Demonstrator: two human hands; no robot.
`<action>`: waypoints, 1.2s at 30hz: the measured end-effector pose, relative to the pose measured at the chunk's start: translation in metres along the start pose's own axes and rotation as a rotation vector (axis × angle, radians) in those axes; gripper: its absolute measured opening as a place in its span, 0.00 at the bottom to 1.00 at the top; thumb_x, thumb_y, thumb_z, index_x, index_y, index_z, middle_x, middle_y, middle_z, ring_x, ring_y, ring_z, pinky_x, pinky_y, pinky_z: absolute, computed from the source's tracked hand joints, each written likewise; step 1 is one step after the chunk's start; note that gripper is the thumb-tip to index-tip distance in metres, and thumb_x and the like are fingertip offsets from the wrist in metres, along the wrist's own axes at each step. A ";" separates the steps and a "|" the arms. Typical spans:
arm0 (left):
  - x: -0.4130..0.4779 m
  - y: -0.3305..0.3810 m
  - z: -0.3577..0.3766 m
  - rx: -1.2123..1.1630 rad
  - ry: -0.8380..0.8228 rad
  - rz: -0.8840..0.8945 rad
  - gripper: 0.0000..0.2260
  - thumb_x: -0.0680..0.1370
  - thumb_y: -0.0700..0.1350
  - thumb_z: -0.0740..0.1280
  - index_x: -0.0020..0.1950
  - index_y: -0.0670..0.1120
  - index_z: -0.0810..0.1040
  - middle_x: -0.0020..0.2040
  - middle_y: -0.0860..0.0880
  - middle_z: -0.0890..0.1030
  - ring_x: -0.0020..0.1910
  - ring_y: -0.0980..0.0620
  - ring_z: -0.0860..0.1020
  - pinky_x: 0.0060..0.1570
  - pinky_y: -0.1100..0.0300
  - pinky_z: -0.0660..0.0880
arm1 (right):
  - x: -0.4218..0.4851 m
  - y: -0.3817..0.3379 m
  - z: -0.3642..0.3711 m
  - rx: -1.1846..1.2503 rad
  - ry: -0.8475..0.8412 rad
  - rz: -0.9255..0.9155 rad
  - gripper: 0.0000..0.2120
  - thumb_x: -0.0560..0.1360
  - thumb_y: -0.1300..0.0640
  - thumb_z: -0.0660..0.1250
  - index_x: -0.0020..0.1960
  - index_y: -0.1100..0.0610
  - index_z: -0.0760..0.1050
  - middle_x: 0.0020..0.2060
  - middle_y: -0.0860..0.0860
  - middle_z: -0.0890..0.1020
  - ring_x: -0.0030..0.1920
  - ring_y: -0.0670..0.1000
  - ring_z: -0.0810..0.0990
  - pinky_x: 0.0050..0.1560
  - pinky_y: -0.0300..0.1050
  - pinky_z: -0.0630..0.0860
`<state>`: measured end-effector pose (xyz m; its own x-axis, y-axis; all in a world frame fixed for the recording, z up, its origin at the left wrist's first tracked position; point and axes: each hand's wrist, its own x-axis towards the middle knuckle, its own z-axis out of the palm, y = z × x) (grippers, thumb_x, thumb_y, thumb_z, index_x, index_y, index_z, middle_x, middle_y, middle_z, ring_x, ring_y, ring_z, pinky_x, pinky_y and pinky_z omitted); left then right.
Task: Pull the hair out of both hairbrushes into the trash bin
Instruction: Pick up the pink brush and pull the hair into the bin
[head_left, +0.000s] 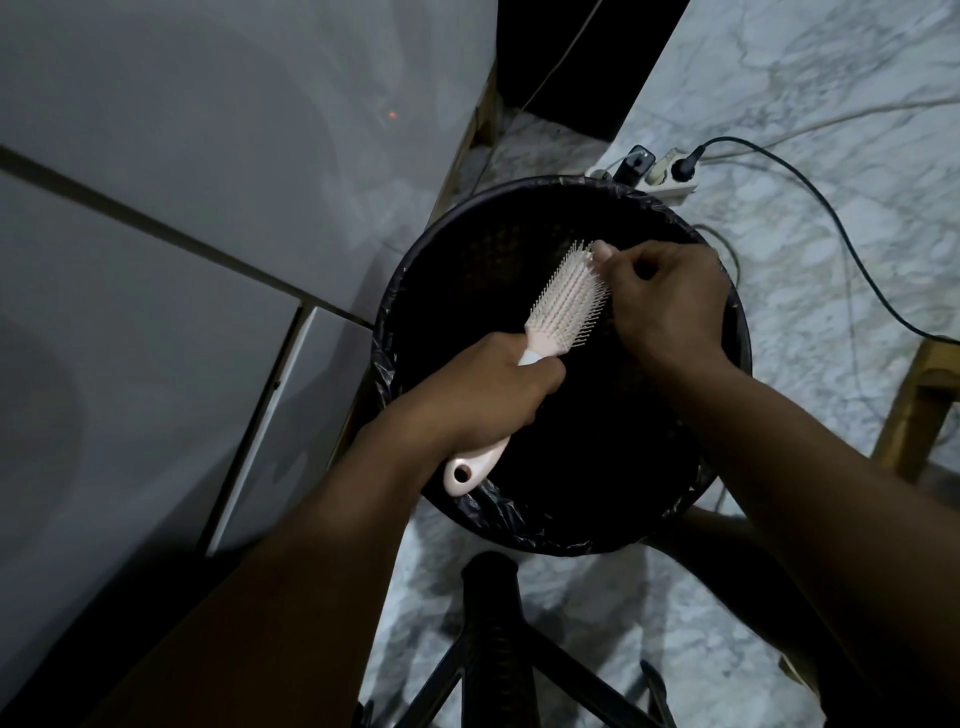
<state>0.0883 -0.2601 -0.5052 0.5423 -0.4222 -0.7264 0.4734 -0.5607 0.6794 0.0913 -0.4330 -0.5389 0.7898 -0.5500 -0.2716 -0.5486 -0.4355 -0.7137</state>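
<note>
A pale pink hairbrush (563, 306) is held over the round black trash bin (410, 291), which is lined with a dark plastic bag. My left hand (488, 400) is closed around the brush's handle, whose looped end sticks out below the fist. My right hand (665, 299) rests against the far end of the bristles, fingers pinched together at the brush head. Any hair between those fingers is too dark to make out. Only one hairbrush is in view.
A white cabinet (182, 234) stands to the left of the bin. On the marble floor behind the bin lies a power strip (670, 176) with plugs and trailing cables. A wooden leg (914, 405) is at the right, and black stool legs (493, 639) in front.
</note>
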 end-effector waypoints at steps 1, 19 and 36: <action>0.000 0.001 -0.001 -0.007 -0.001 0.002 0.07 0.77 0.44 0.64 0.39 0.47 0.74 0.25 0.56 0.72 0.29 0.52 0.72 0.31 0.58 0.69 | 0.000 -0.002 -0.001 0.001 0.028 0.015 0.17 0.73 0.40 0.69 0.37 0.53 0.82 0.31 0.51 0.84 0.37 0.53 0.84 0.47 0.51 0.81; -0.004 0.001 -0.007 0.268 0.088 -0.114 0.11 0.79 0.51 0.63 0.40 0.48 0.76 0.34 0.51 0.77 0.32 0.52 0.75 0.34 0.57 0.67 | -0.004 -0.015 0.003 0.379 -0.446 0.355 0.23 0.74 0.56 0.74 0.65 0.53 0.69 0.51 0.48 0.78 0.47 0.45 0.78 0.44 0.43 0.74; -0.008 0.006 -0.010 0.300 -0.019 -0.049 0.09 0.75 0.51 0.67 0.37 0.48 0.77 0.27 0.54 0.76 0.26 0.55 0.74 0.33 0.59 0.70 | 0.001 0.014 0.004 0.256 -0.341 0.049 0.21 0.59 0.40 0.81 0.40 0.55 0.84 0.39 0.56 0.87 0.40 0.53 0.86 0.47 0.53 0.82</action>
<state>0.0933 -0.2531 -0.4941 0.5096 -0.4014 -0.7610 0.2711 -0.7645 0.5848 0.0856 -0.4372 -0.5515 0.8333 -0.2803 -0.4765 -0.5362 -0.1999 -0.8201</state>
